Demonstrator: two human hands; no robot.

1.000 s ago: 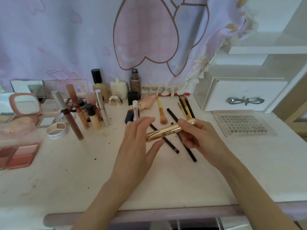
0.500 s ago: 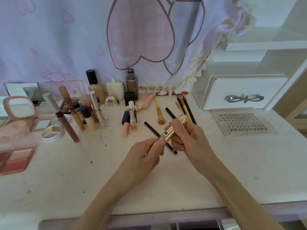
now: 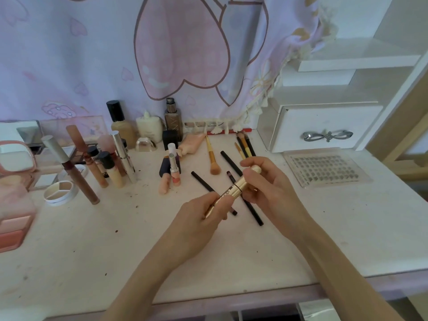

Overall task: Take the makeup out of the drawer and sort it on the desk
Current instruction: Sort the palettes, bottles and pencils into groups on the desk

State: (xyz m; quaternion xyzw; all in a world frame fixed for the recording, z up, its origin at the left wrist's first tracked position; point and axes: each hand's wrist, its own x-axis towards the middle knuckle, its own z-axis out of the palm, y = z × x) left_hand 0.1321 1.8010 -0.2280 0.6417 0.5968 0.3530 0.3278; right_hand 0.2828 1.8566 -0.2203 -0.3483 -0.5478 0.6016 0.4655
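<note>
While the gold mascara tube (image 3: 236,188) is held above the bench (image 3: 347,228), both hands grip it: left hand (image 3: 201,218) curled around the lower end, right hand (image 3: 266,186) pinching the cap end. Its long axis runs diagonally, near-left to far-right, directly over the black pencils (image 3: 251,208), the probable destination group.

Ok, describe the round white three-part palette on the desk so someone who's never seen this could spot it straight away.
Start at the white desk and go to its left side, where a row of upright tubes and bottles stands. Just in front of the tall brown lip gloss tube lies the round white palette. It alone is a flat disc, split into three pale wedges.
</note>
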